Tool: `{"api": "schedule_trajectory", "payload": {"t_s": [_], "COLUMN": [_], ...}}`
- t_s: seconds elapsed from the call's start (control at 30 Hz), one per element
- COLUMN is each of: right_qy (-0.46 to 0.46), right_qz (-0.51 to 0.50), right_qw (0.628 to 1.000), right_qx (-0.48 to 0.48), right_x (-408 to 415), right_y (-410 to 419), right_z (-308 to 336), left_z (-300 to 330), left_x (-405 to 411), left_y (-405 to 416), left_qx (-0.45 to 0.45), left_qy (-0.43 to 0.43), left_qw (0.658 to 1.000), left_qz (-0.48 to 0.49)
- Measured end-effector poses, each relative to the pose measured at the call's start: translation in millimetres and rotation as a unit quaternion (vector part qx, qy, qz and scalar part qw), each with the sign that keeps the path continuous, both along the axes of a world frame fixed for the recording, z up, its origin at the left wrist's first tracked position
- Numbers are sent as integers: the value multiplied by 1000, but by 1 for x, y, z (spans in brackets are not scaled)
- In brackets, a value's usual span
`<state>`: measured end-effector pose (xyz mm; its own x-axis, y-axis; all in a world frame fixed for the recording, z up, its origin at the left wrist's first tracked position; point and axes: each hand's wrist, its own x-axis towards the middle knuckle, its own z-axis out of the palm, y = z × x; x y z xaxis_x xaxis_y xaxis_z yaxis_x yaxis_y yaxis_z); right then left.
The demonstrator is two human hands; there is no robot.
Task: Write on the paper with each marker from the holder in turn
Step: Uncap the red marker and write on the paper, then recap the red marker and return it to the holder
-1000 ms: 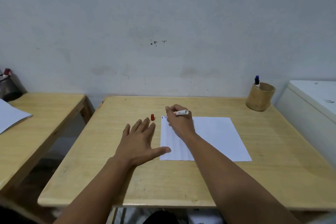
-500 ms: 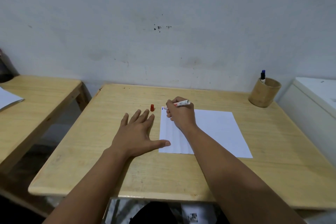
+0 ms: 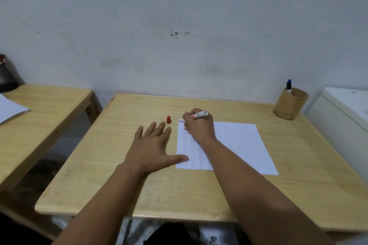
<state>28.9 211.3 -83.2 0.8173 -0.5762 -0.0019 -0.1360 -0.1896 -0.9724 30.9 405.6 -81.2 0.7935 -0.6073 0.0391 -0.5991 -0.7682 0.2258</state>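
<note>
Plain study room — wooden desks [image 3: 199, 195], bare wall [image 3: 179, 16].

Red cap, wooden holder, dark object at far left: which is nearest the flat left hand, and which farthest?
From the left hand:
1. Small red marker cap, just beyond its fingertips.
2. Dark object, on the neighbouring table, far left.
3. Round wooden holder, the table's far right corner.

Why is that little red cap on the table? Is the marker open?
Open. The red cap stands alone on the table, while the right hand holds the marker at the paper.
</note>
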Motion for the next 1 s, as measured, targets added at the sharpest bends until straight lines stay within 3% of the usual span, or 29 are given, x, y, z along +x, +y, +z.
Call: {"api": "schedule_trajectory", "payload": {"t_s": [0.3, 0.37, 0.47, 0.53, 0.73, 0.83, 0.93, 1.0], "right_qy": [-62, -55, -53, -66, -97, -77, -91, -97], "right_qz": [-17, -11, 19, 14, 100, 113, 101, 101], "right_qw": [987, 985, 988, 993, 988, 982, 971, 974], "right_qx": [146, 164, 146, 100, 72, 130, 198, 177], "right_x": [-2, 1, 2, -2, -22, -34, -48, -57], "right_y": [-5, -6, -4, -3, -14, -22, -30, -33], "right_z": [10, 14, 25, 37, 56, 69, 81, 86], "left_z": [5, 7, 11, 13, 14, 16, 26, 40], "left_x": [-4, -3, 8, 23, 56, 57, 54, 49], "left_y": [0, -1, -9, -18, -36, -37, -38, -41], "left_qx": [-11, -64, -210, -261, -215, -226, -278, -348], "left_qy": [2, 14, 14, 20, 37, 51, 93, 132], "left_qw": [1000, 998, 972, 956, 964, 957, 939, 914], "left_qz": [-3, 16, 101, 133, 153, 176, 179, 164]}}
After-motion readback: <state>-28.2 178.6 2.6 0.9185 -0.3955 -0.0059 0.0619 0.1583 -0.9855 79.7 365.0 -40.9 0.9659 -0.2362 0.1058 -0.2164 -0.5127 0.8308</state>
